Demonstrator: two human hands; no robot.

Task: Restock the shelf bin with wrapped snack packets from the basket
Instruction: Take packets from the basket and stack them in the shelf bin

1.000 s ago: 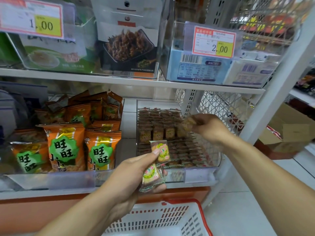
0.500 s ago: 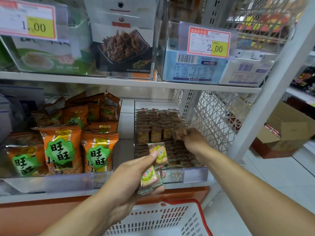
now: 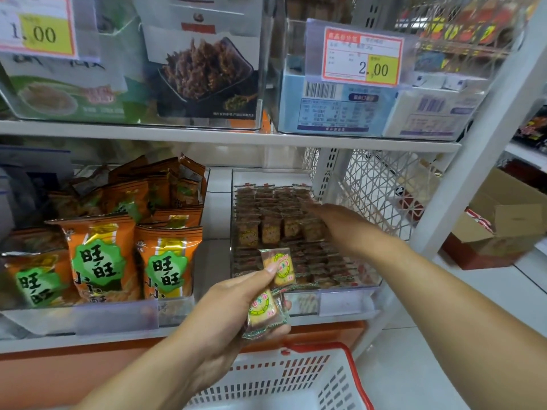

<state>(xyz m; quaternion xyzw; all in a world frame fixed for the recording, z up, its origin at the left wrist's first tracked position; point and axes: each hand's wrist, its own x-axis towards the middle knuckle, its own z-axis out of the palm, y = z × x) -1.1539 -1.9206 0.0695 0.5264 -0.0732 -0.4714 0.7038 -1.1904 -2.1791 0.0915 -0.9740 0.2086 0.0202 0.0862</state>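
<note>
Shelf restocking, head view.
The left hand (image 3: 225, 318) pinches two clear-wrapped yellow snack packets (image 3: 270, 291) above a white slotted plastic basket with red rim (image 3: 340, 380); the right hand (image 3: 340, 223) reaches, fingers extended, over packet rows in the clear plastic shelf bin (image 3: 349, 297).

A price tag (image 3: 37, 26) at the top left, stuck on a clear box, says "1.00" on its yellow part. Another price tag (image 3: 363, 57) on the clear box at the top right says "2.00", also on yellow (the small print above it is too blurry to read). Under that tag, a blue box (image 3: 337, 109) shows a barcode, but its words are too fuzzy. The orange snack bags (image 3: 100, 258) on the lower shelf have big white letters "旺旺" on a green patch. The small packets (image 3: 282, 269) in the left hand (image 3: 225, 318) have a round yellow label, too small to read.
</note>
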